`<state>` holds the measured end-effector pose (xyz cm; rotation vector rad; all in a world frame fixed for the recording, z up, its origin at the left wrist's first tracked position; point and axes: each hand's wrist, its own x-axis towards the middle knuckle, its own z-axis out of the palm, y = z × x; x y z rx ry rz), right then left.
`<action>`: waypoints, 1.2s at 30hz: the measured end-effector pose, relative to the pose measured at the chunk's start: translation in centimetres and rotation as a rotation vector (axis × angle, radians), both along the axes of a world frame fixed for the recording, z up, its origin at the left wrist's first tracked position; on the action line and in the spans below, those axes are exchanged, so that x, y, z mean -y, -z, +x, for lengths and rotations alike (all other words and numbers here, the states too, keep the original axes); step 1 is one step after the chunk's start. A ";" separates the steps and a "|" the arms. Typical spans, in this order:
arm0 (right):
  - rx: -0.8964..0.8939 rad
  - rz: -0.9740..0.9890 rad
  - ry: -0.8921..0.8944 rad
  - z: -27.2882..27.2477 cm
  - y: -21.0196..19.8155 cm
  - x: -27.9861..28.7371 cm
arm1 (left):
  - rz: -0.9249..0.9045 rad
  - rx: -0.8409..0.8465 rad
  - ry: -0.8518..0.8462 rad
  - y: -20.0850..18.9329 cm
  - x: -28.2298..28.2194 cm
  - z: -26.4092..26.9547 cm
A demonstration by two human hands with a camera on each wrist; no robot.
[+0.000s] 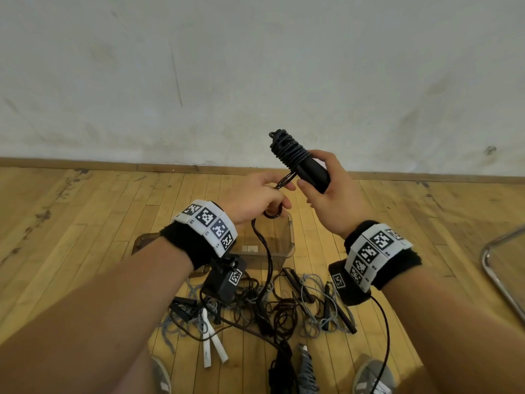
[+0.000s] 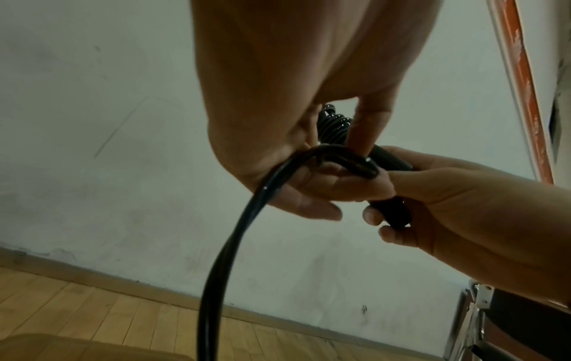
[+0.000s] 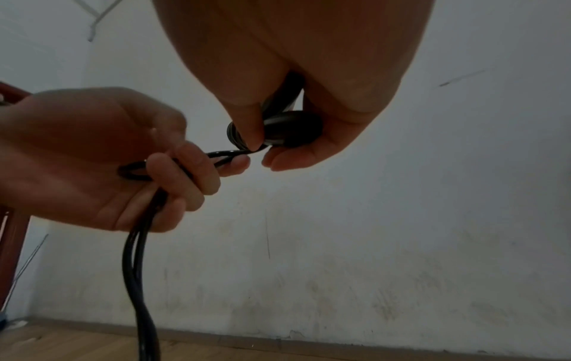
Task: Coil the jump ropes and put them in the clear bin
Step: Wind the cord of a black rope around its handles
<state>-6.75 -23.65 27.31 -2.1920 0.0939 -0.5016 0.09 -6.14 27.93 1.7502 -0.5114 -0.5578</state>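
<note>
We hold the black jump rope up in front of the wall: right hand wraps the two handles, cord already wound round their upper half; left hand curls round the doubled loose cord. Head view hides the left fingers; right wrist view shows them closed on a loop. Clear bin sits on the floor below, partly behind our left wrist. Tangled rope pile lies nearer us. Wristband markers carry no readable text.
</note>
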 end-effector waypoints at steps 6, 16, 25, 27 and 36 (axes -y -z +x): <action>0.022 -0.092 0.056 0.1 0.2 -0.1 | -0.050 -0.078 -0.038 0.2 0.2 0.1; -0.012 -0.100 0.084 0.4 0.4 0.1 | 0.094 0.007 0.136 1.3 -0.4 0.6; -0.114 -0.072 0.025 1.4 1.9 0.1 | -0.004 -0.098 -0.083 -0.1 -0.1 0.2; -0.126 -0.110 0.012 1.7 2.3 0.3 | 0.025 -0.068 -0.072 -0.2 -0.1 0.3; -0.144 -0.213 0.020 1.0 1.3 -0.2 | -0.092 -0.081 -0.146 1.1 0.5 0.6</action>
